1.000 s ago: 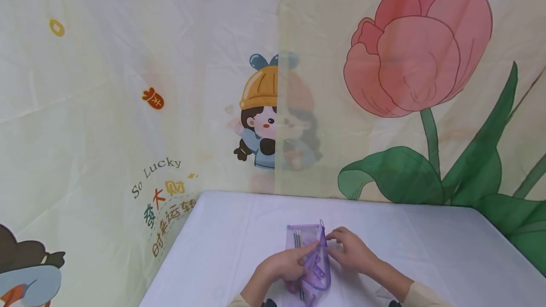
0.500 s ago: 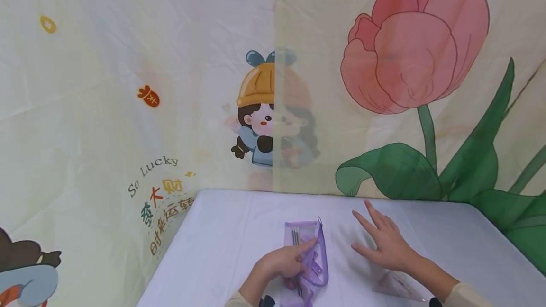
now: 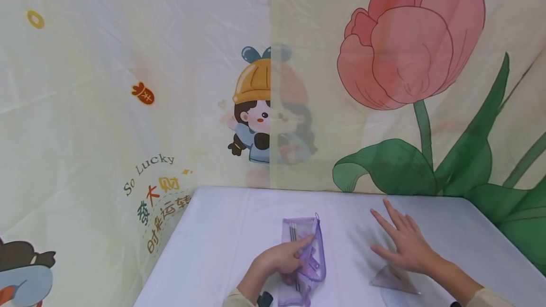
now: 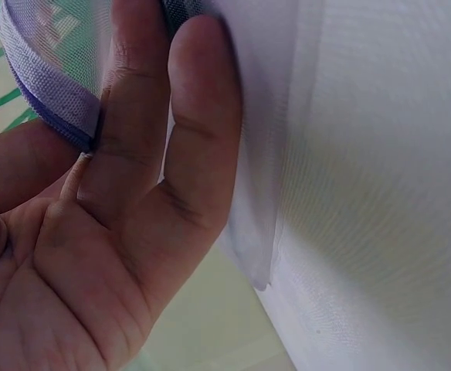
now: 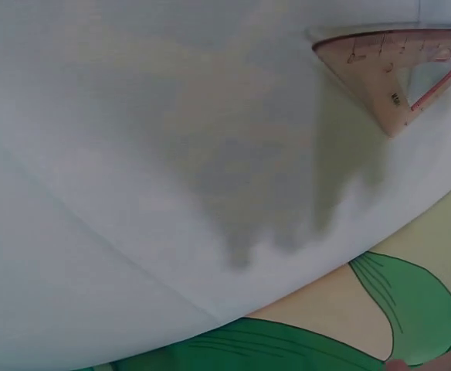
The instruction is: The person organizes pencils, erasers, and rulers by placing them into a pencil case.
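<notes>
A see-through purple mesh pencil case with a zip lies lengthwise on the table. Several thin dark sticks and purple pieces show through its mesh. My left hand holds the case near its middle; in the left wrist view the zip edge passes between thumb and fingers. My right hand is off to the right with fingers spread, holding nothing. Below it is a clear triangular set square, whose scale marks show in the right wrist view. Only bits of the right fingers appear there.
The white-covered table meets a printed cloth backdrop at its back edge. A faint, clear rounded shape lies just in front of the set square, at the bottom of the head view.
My right hand has left the zip side of the case and moved right, its fingers spreading over the set square. The left hand keeps its hold. The head view has shifted slightly.
</notes>
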